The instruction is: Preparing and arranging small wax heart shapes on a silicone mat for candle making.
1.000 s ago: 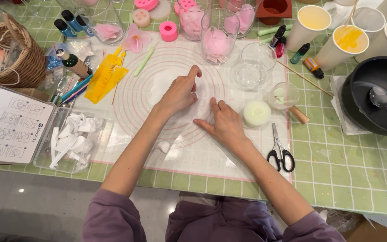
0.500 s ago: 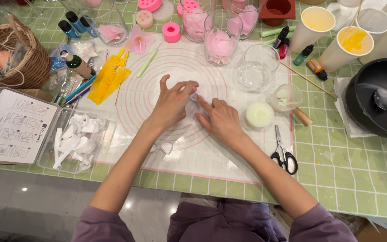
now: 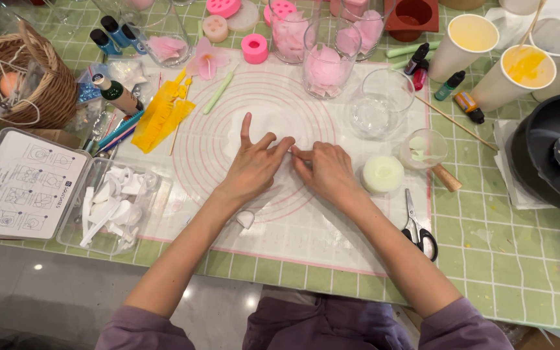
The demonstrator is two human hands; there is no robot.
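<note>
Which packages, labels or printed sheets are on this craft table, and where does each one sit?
Printed sheet: far left, in a clear box lid, white with small line drawings.
Clear plastic box: beside it, holding white pieces.
Small bottles: top left, blue with black caps.
Labelled bottle: by the wicker basket, green cap.

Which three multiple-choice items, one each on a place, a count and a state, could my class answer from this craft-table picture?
1. Where do the scissors lie?
A right of the right hand
B in the basket
C in the black pan
2. How many paper cups hold yellow contents?
A one
B two
C four
3. How are the hands?
A far apart
B fingertips meeting on the mat
C holding scissors

1 A: they lie on the mat's right edge.
2 B: cup and cup.
3 B: left hand meets the right.
</note>
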